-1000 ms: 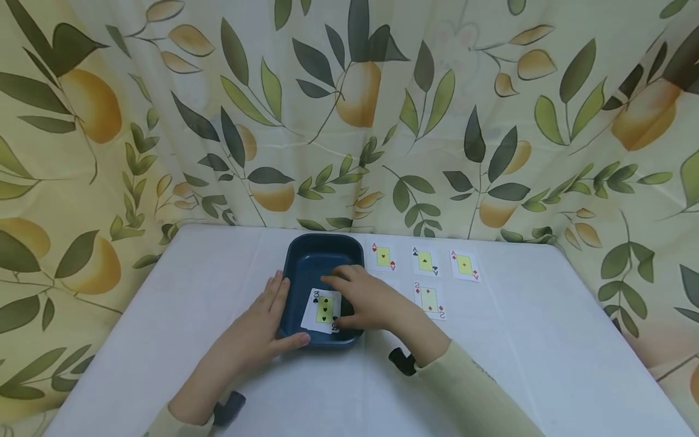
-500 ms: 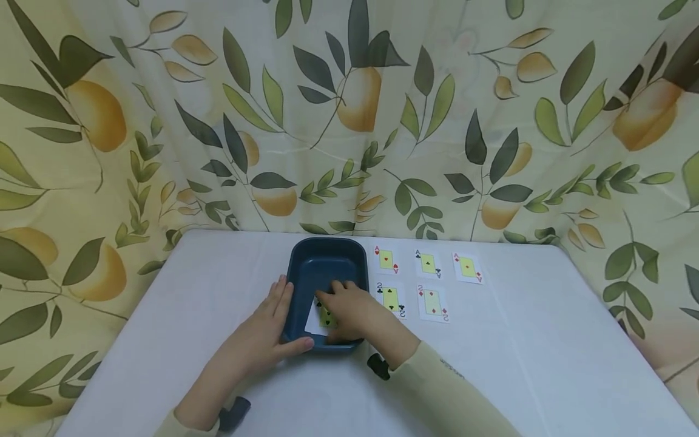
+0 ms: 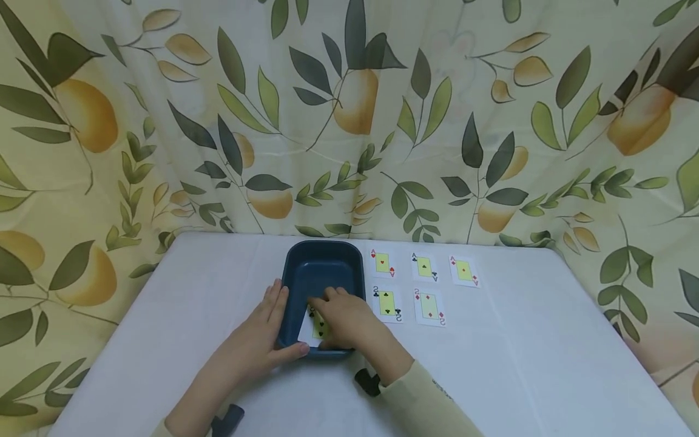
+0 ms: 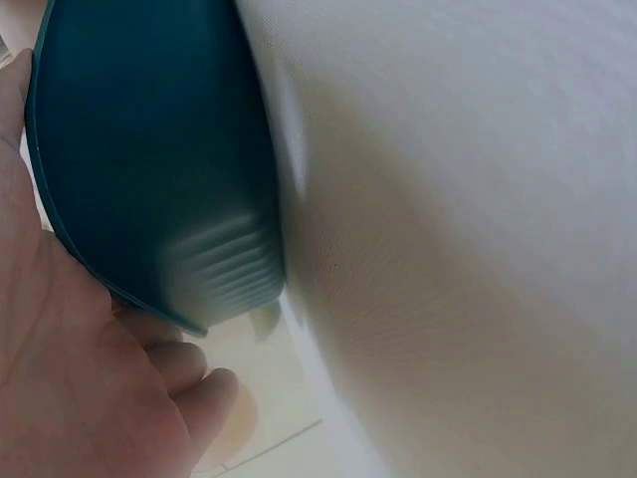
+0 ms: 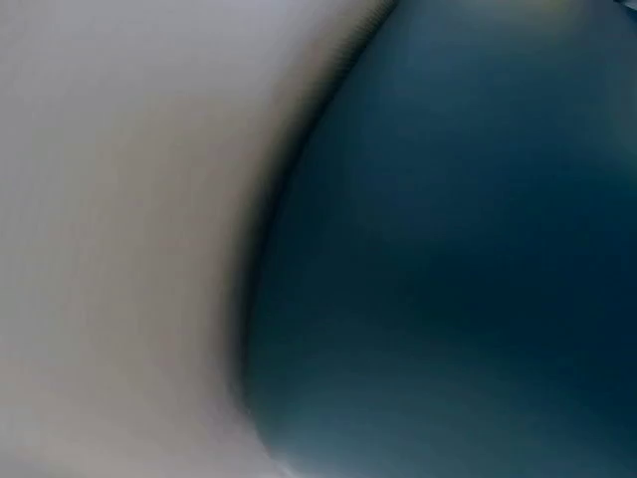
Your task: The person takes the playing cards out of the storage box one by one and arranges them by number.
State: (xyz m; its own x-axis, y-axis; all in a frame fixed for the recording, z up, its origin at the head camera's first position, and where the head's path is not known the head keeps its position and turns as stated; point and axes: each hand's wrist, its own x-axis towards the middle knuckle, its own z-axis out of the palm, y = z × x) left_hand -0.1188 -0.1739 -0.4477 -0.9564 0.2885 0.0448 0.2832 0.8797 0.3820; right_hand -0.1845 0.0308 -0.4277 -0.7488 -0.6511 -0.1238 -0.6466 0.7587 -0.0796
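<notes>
A dark blue tray (image 3: 323, 267) stands on the white table (image 3: 519, 352). My left hand (image 3: 266, 343) rests against its left wall with straight fingers, thumb at the near corner. In the left wrist view the palm (image 4: 70, 378) touches the tray's rim (image 4: 149, 149). My right hand (image 3: 343, 321) reaches into the tray. Its fingers curl over a face-up playing card (image 3: 312, 326) of a black suit, thumb at the card's near edge, and the hand hides most of the card. The right wrist view is a blur of blue tray wall (image 5: 448, 249).
To the right of the tray, cards lie face up in two rows: ace of hearts (image 3: 382, 263), ace of clubs (image 3: 424, 267), ace of diamonds (image 3: 463, 270), then two of clubs (image 3: 386, 303) and two of diamonds (image 3: 429, 306). A leaf-patterned curtain (image 3: 349, 121) hangs behind the table.
My right hand has slid left and nearer over the card in the tray, covering most of it and uncovering the two of clubs. The left hand has stayed on the tray.
</notes>
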